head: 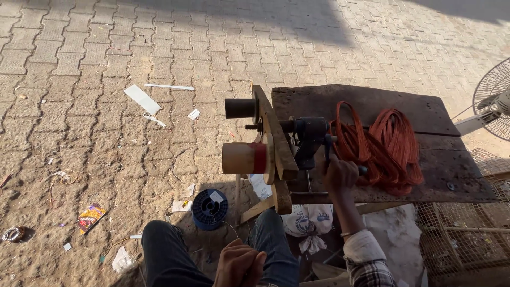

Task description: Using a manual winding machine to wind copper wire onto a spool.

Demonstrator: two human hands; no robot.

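My right hand [340, 175] grips the crank handle of a dark hand-cranked winding machine [305, 139] clamped on a worn wooden bench [372, 103]. A wooden arm [273, 133] on the machine carries a black cylinder [240, 108] and a tan former [241, 158] with a red band of wound wire. My left hand [239, 263] is low near my lap, fingers closed around a thin wire that runs down to a blue spool [209, 208] on the ground. Coils of orange-red wire [385, 146] lie on the bench beside the crank.
Paper scraps [142, 99] and litter are strewn over the brick paving. A white bag [309, 220] sits under the bench. A standing fan [491, 106] is at the right edge, and a wire mesh cage [462, 239] lies lower right. My jeans-clad legs [170, 255] are at the bottom.
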